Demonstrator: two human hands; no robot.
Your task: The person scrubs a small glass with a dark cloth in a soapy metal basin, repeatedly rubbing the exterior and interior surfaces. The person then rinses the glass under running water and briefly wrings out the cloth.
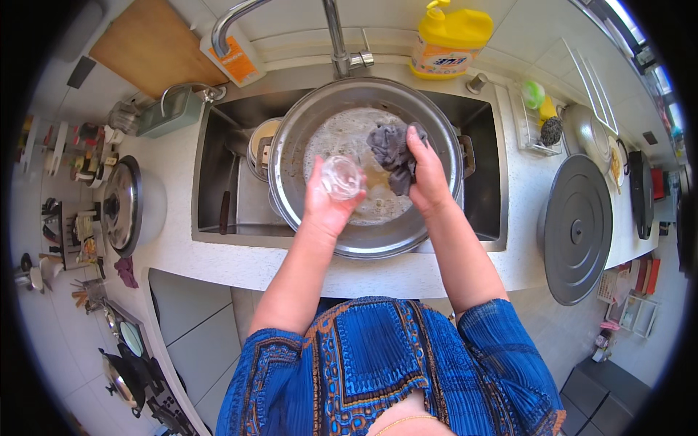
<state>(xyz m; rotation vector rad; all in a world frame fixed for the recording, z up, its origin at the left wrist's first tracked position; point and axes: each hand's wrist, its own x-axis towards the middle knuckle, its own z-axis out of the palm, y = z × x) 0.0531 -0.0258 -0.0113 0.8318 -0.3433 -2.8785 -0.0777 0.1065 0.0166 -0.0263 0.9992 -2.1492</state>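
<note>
In my left hand (325,203) is a small clear glass (342,178), its round end facing up, with my fingers wrapped around it. My right hand (430,182) grips a dark grey cloth (392,152), bunched up and hanging from the fingers. Both hands are over a large round metal basin (305,109) set in the sink. Cloudy, foamy water (363,127) covers the basin's bottom. The glass and the cloth are apart from each other.
A steel sink (247,211) surrounds the basin, with a pale pot (263,142) at its left. Behind stand a faucet (336,43) and a yellow detergent bottle (447,43). A lidded pot (127,203) is at left; a large dark lid (578,229) is at right.
</note>
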